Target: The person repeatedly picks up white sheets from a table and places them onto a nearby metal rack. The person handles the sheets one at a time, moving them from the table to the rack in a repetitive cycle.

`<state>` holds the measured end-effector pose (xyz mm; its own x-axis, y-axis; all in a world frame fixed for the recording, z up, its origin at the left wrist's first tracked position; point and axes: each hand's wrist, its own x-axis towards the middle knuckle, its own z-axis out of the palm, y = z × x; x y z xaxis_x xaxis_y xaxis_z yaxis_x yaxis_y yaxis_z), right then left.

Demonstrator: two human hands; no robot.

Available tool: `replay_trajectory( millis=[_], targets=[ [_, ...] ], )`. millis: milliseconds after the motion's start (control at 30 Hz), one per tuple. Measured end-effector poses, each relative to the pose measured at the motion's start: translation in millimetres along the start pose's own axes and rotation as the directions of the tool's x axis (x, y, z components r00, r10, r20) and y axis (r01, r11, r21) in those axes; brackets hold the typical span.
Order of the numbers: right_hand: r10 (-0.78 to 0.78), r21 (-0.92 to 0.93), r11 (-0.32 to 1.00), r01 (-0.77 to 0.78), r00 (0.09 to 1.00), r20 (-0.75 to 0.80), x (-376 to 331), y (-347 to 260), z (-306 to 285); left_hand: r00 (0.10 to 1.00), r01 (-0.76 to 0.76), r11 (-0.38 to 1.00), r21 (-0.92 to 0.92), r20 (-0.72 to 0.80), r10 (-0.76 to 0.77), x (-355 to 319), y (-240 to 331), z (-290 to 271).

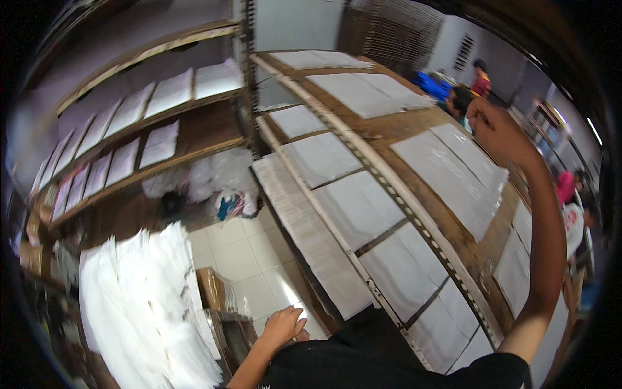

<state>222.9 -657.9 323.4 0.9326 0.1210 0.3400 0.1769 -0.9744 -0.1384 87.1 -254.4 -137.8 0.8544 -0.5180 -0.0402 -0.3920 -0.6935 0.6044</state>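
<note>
My left hand (pixel 281 327) is low in front of my body, above the pale tiled floor. Its fingers are loosely bent with gaps between them, and nothing shows in them. My right hand (pixel 497 127) is raised over the far side of the rack's brown top board (pixel 376 133). Its fingers are curled in a pinch; a small pale spot shows at the tips, too little to name. Below that hand lie flat white sheets (pixel 450 172) with a shiny clear covering. More white stacks (pixel 356 204) rest on the shelf level beneath the board.
A large pile of white sheets (pixel 146 305) stands at my left, beside a cardboard box (pixel 212 290). Wall shelves (pixel 194 107) hold rows of white packs. Clear plastic bags (pixel 223 174) lie under them. Several people, one in pink (pixel 566 187), are beyond the rack.
</note>
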Motion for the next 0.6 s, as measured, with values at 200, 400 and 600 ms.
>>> replay_trajectory(
  millis=[200, 400, 600],
  targets=[
    [-0.614, 0.016, 0.783, 0.622, 0.769, 0.177, 17.6, -193.8, 42.8, 0.993, 0.027, 0.997, -0.075, -0.109, -0.035, -13.1, 4.3, 6.8],
    [-0.871, 0.081, 0.446, 0.891, 0.411, 0.269, 20.7, -320.3, 102.8, 0.95, 0.206, 0.971, -0.122, -0.214, -0.228, -51.2, -3.6, 16.9],
    [-0.973, 0.485, 0.196, 0.852, 0.231, -0.012, 27.5, -393.9, 177.9, 0.844, 0.436, 0.892, -0.117, -0.293, -0.45, -96.4, -5.8, 12.3]
  ],
)
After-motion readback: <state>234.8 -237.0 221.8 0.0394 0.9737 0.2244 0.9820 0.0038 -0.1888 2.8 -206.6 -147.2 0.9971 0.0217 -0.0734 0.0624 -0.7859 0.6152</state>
